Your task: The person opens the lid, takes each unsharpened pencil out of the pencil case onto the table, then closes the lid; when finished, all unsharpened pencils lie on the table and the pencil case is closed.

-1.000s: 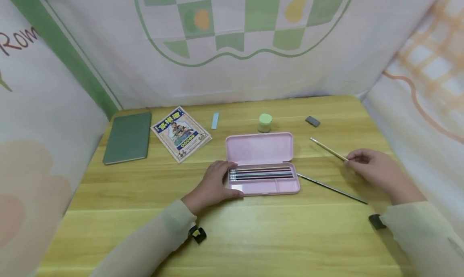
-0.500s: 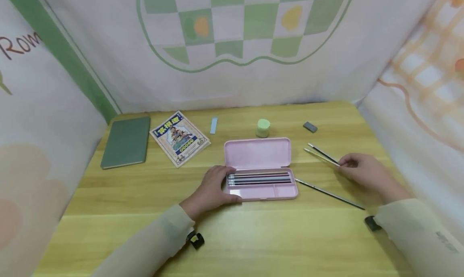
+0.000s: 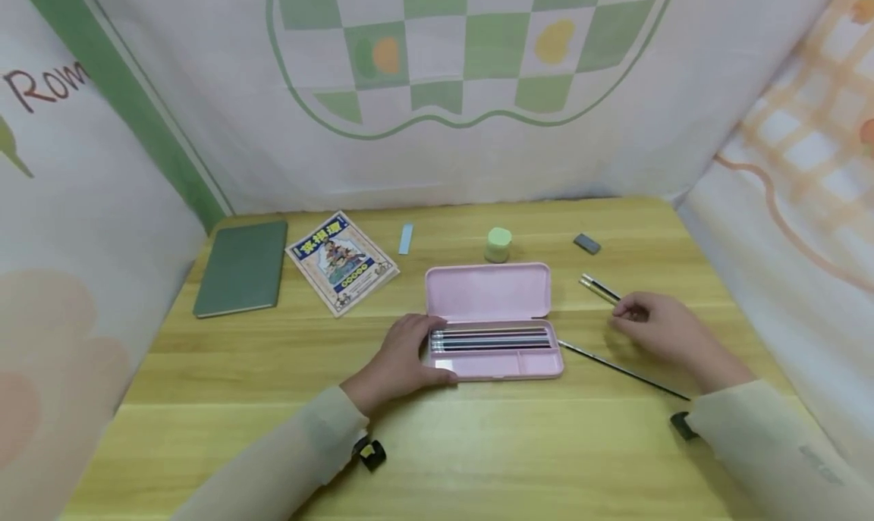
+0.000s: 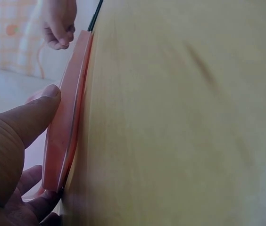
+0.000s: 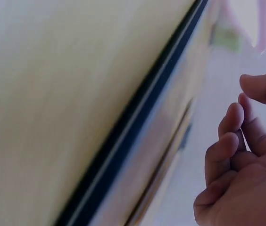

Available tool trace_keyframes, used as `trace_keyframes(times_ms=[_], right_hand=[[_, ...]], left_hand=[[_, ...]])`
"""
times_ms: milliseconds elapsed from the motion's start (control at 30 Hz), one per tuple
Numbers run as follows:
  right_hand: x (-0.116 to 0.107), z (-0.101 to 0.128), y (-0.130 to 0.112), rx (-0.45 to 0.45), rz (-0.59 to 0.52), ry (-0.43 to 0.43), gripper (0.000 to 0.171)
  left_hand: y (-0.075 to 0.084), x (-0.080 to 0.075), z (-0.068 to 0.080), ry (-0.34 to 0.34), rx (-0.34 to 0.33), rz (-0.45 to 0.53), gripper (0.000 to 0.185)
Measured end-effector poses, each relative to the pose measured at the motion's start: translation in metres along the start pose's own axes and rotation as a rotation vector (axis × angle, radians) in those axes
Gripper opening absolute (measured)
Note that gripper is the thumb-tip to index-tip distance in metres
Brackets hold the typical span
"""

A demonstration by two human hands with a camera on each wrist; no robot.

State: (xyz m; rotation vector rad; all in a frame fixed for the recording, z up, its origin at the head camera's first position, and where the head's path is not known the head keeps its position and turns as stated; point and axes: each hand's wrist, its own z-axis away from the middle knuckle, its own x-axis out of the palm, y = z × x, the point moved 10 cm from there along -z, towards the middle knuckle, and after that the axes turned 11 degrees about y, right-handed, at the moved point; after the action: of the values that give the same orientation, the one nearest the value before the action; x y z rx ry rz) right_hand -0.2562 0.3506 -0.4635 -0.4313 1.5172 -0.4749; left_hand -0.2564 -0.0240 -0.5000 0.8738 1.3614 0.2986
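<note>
An open pink pencil case lies mid-table with several pencils in its tray. My left hand grips its left end; the thumb presses the case's edge. My right hand rests to the right of the case, over the near ends of two pencils on the wood. In the right wrist view its fingers are loosely curled, with nothing between them and the thumb. A long dark pencil lies between the case and that hand.
On the wooden table, at the back, lie a green notebook, a picture booklet, a blue strip, a small green round object and a dark eraser. Cloth walls close in three sides.
My right hand slid left along the pencils, from their near tip to covering most of them. A second pencil came into view beside the yellow one. The left hand stayed put.
</note>
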Motion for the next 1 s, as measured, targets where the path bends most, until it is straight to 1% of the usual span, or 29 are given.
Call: trace_keyframes(times_ms=[100,267,400,567,667,767,1000], right_hand=[[0.01,0.003,-0.033,-0.038,-0.07,-0.023,0.031],[0.035,0.003,-0.087,-0.144,-0.224,-0.062,0.017],[0.06,0.007,-0.111,-0.192,-0.293,-0.124,0.015],[0.077,0.009,-0.122,-0.186,-0.298,-0.162,0.015],[0.08,0.009,-0.126,-0.188,-0.279,-0.156,0.013],[0.081,0.008,-0.13,-0.2,-0.258,-0.15,0.011],[0.087,0.005,-0.136,-0.259,-0.191,-0.127,0.011]], left_hand=[[-0.002,-0.001,0.0,0.005,-0.005,0.001,0.1],[-0.003,-0.004,0.001,0.017,-0.013,0.011,0.099],[0.001,-0.003,0.0,0.009,0.002,0.01,0.097],[0.0,0.001,0.001,0.0,-0.005,0.009,0.096],[-0.001,0.001,0.0,-0.001,-0.008,0.013,0.096],[-0.001,0.001,-0.001,0.001,0.003,0.008,0.097],[-0.003,0.001,-0.002,0.0,0.018,0.0,0.097]])
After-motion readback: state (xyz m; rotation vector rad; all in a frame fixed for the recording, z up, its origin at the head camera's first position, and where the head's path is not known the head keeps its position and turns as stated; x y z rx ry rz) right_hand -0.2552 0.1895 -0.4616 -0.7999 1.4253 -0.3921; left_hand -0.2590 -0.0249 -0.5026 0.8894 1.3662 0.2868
